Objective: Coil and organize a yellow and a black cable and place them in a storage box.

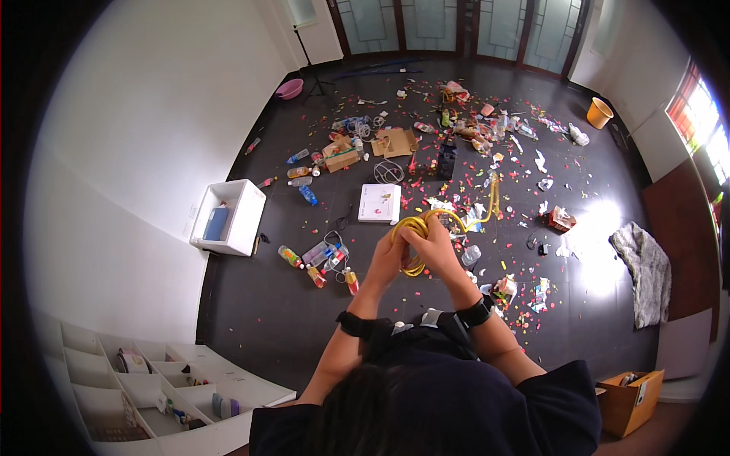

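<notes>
A yellow cable or hose [416, 227] is wound into a coil of several loops. My left hand [389, 255] grips the coil from the left and my right hand [432, 245] grips it from the right; the two hands meet at the coil. From the right hand a loose length runs right, bends, and rises to a doubled stretch farther up. Beyond the coil, a flat white box [378, 203] lies on the dark tiled floor. Some fingers are hidden behind the loops.
Plastic bottles [333, 256], cardboard [394, 142], a grey cable [389, 171], wrappers and coloured confetti litter the floor. A white foam box [254, 219] stands at the left wall, a grey fur rug [644, 273] lies right, an orange bucket [599, 114] stands far right, and white shelves [245, 385] are lower left.
</notes>
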{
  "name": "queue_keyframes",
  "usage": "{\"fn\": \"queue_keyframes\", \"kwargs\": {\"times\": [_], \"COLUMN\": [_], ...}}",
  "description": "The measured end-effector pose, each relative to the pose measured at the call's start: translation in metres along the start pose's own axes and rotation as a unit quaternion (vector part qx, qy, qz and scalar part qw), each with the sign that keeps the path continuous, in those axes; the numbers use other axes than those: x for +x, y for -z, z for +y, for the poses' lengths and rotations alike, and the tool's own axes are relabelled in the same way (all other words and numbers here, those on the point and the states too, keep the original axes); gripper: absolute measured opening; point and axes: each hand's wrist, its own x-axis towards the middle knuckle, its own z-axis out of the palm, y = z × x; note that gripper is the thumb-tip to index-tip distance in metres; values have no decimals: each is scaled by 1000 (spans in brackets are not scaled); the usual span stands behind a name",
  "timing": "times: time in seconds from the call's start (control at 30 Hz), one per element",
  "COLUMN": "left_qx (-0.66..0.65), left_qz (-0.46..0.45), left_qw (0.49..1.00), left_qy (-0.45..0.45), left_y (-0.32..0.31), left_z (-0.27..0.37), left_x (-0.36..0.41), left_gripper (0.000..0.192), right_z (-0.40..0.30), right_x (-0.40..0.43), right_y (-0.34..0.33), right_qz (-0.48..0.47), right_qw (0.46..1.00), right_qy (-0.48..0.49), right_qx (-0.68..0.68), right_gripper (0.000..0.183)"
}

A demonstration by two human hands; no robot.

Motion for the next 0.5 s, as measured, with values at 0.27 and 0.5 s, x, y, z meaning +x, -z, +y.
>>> {"fn": "queue_keyframes", "kwargs": {"times": [0.27, 0.5], "left_qx": [65, 325], "left_qz": [-96, -214], "left_qw": [992, 883], "left_qy": [-50, -262], "left_y": [14, 27], "left_z": [9, 30], "left_x": [0, 6], "left_gripper": [31, 95], "right_z": [-8, -17], "right_x": [1, -3], "right_y": [8, 21], "right_qz": [-93, -295], "right_qw": [994, 954], "right_qy": [8, 42], "right_qx": [-52, -43], "right_gripper": [34, 33]}}
